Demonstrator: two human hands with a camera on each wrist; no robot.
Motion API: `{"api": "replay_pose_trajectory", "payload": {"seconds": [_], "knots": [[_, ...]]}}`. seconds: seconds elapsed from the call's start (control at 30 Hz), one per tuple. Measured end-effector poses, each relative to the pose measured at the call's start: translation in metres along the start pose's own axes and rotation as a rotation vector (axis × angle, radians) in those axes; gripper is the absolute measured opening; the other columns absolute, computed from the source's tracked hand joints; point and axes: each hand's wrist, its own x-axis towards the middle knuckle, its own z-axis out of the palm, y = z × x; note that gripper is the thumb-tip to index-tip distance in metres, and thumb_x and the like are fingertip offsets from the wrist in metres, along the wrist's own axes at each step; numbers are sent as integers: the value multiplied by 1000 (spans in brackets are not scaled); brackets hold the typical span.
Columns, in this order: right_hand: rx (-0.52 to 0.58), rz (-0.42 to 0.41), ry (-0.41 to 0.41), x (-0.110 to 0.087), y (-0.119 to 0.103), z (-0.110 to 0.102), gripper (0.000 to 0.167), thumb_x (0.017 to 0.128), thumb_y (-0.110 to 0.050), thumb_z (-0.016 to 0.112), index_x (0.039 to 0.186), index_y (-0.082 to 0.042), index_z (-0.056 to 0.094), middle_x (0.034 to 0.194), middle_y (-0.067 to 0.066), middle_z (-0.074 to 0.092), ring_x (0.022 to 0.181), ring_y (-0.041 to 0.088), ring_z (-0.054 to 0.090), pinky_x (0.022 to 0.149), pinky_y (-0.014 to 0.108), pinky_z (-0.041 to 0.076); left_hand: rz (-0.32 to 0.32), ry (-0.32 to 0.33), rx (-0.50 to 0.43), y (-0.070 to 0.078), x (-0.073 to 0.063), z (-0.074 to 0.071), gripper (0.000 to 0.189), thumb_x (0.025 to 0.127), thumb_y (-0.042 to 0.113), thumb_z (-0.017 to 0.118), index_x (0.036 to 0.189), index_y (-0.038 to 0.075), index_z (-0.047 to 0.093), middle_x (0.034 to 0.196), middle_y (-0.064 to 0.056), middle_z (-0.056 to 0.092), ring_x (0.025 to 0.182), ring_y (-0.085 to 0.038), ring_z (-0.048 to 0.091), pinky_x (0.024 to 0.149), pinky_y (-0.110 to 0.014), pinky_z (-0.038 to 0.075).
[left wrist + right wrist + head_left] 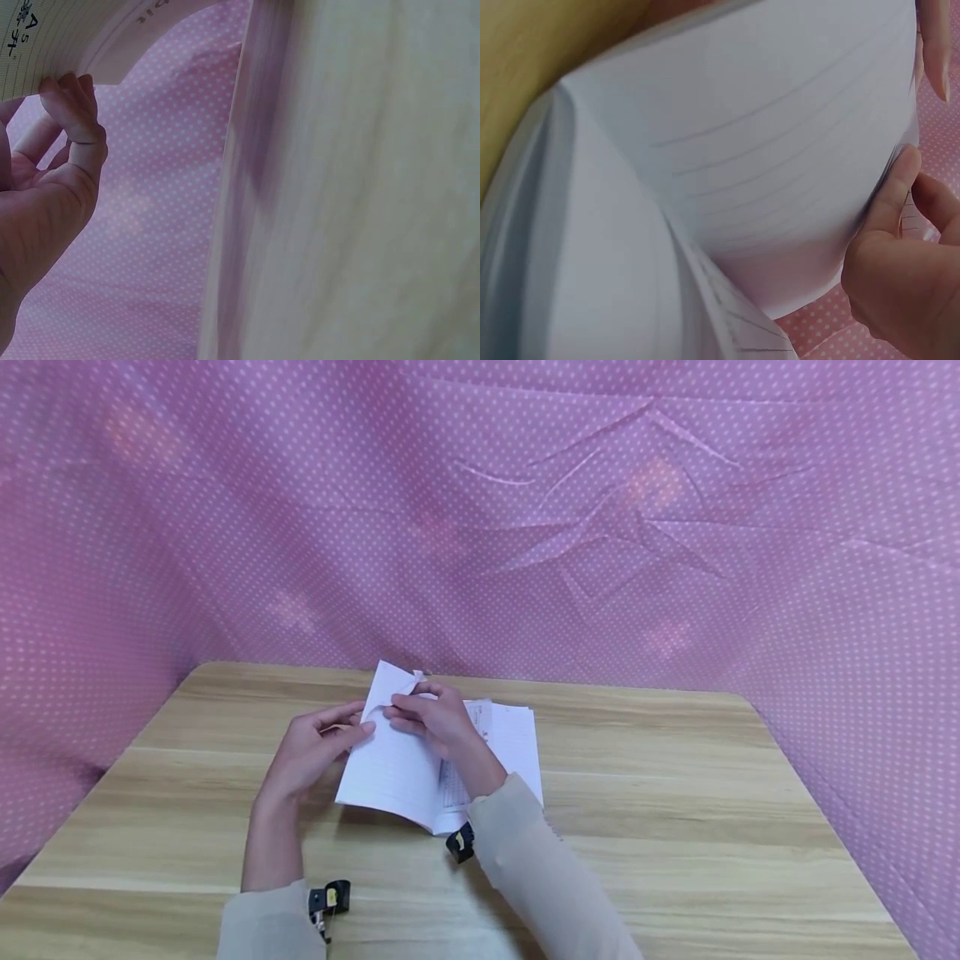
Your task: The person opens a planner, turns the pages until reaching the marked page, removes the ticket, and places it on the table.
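Observation:
An open notebook [393,768] with white lined pages lies at the table's middle, its left half raised off the wood. My left hand [311,743] grips the left edge, thumb on the page and fingers behind. In the left wrist view that hand [56,180] holds the bent notebook cover [56,41], which bears handwriting. Reaching across the pages, my right hand [446,718] pinches a curled page near the top. The right wrist view shows its thumb and forefinger [900,180] on the page's edge. A printed strip [453,789] lies along the fold, partly behind the right forearm.
The wooden table [675,827] extends around the notebook. Pink dotted cloth [480,527] hangs behind the table and along both sides. Small black devices are on the left wrist [330,897] and the right wrist [461,842], below the notebook.

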Motion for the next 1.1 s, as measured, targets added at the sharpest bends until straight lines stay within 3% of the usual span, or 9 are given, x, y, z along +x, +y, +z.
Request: {"api": "replay_pose_trajectory", "payload": {"seconds": [0.37,0.57,0.83,1.1], "knots": [[23,-32,44,0,1,6,15,92,3,71,91,-5,59,81,14,73,71,17,73,73,26,60,12,-19,-11,-1,-1,2,54,94,18,75,142,0,57,117,-18,58,84,-14,64,75,-29,59],[-16,-24,21,-1,1,6,13,91,2,72,87,-6,64,85,13,74,74,17,73,75,27,60,22,-16,-4,-1,-2,3,52,94,12,72,142,-2,56,115,-16,60,81,-11,64,74,-28,59],[-109,-36,40,-1,0,4,19,91,-1,74,106,-2,63,89,15,74,76,18,73,78,29,60,36,-19,7,-2,-2,3,51,95,11,71,142,-2,56,115,-17,60,79,-10,64,73,-27,58],[-175,-40,31,-5,-8,2,22,90,-1,75,108,1,63,86,10,68,70,16,66,63,23,58,56,-29,34,-1,-3,0,49,97,10,68,143,-2,54,117,-19,60,81,-10,64,73,-28,58]]}}
